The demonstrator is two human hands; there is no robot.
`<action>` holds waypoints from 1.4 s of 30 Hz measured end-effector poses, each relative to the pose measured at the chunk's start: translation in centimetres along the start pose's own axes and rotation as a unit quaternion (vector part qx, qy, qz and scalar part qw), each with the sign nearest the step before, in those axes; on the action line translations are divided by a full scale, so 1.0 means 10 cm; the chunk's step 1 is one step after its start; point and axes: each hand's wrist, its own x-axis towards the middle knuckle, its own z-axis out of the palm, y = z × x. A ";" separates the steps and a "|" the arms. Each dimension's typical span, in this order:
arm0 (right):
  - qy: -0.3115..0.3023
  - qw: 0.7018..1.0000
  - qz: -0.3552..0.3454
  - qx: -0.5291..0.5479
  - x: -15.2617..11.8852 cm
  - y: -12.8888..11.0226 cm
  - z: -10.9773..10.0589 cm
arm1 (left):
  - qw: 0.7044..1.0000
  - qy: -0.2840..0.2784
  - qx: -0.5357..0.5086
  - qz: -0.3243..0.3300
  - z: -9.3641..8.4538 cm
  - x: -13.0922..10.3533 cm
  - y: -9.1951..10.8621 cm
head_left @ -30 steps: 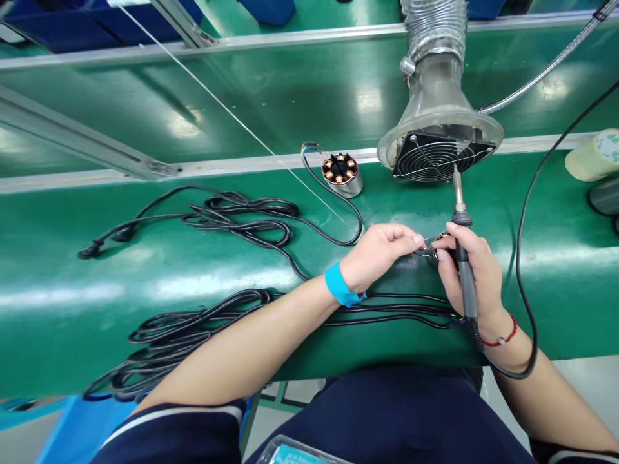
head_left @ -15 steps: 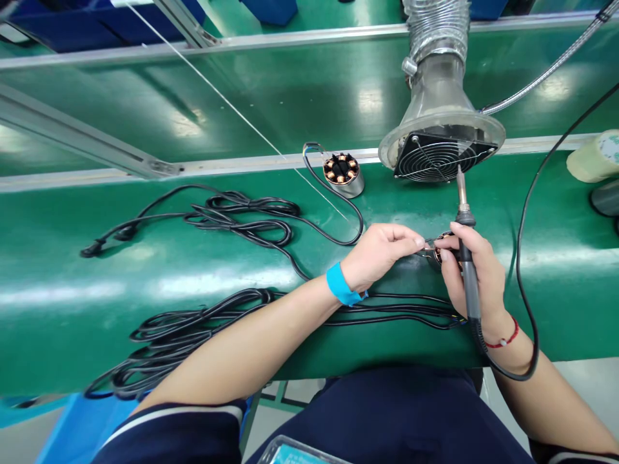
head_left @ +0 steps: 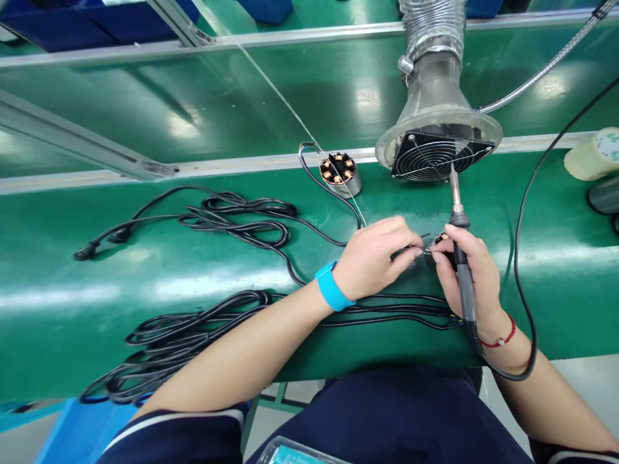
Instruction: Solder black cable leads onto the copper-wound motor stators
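Observation:
My left hand (head_left: pixel 380 256) is closed in a pinch on a thin wire (head_left: pixel 427 251), beside the fingertips of my right hand (head_left: pixel 476 277). The right hand grips a soldering iron (head_left: pixel 465 277), its bare metal tip pointing up and away from me. A motor stator (head_left: pixel 441 238) with copper windings sits at the right hand's fingers, mostly hidden by them. Farther back, a second stator (head_left: pixel 349 180) stands upright on the green bench, joined to a black power cable (head_left: pixel 355 209). A thin pale strand (head_left: pixel 290 109) runs down to the back of my left hand.
A fume extractor hood (head_left: pixel 438 116) with a fan grille hangs behind the iron's tip. Coiled cables with plugs (head_left: pixel 242 219) lie at left, and more cable bundles (head_left: pixel 193 332) lie near the front edge. A pale roll (head_left: pixel 592 156) stands at far right.
My left hand has turned and shifted slightly left and down, its fingers closer to the right hand's. The pale strand has swung right. My right hand still holds the iron.

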 end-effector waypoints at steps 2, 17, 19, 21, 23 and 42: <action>-0.002 1.000 0.001 0.003 -0.01 0.00 0.00 | 0.999 0.012 -0.036 -0.022 0.02 0.01 0.02; 0.000 0.999 0.018 0.030 -0.02 0.02 -0.01 | 0.997 0.023 -0.064 -0.035 0.11 0.00 0.02; 0.001 0.999 0.030 0.029 -0.03 0.03 -0.03 | 0.997 0.005 -0.071 -0.034 0.10 -0.01 0.02; 0.001 0.999 0.034 0.032 -0.04 0.06 -0.06 | 0.994 -0.009 -0.103 -0.043 0.07 -0.01 0.02; 0.001 0.999 0.033 0.031 -0.05 0.08 -0.07 | 0.984 -0.018 -0.152 -0.088 0.04 -0.01 0.01; -0.026 0.997 -0.033 -0.068 -0.04 0.11 -0.08 | 0.816 -0.075 -0.426 -0.384 0.17 0.11 0.01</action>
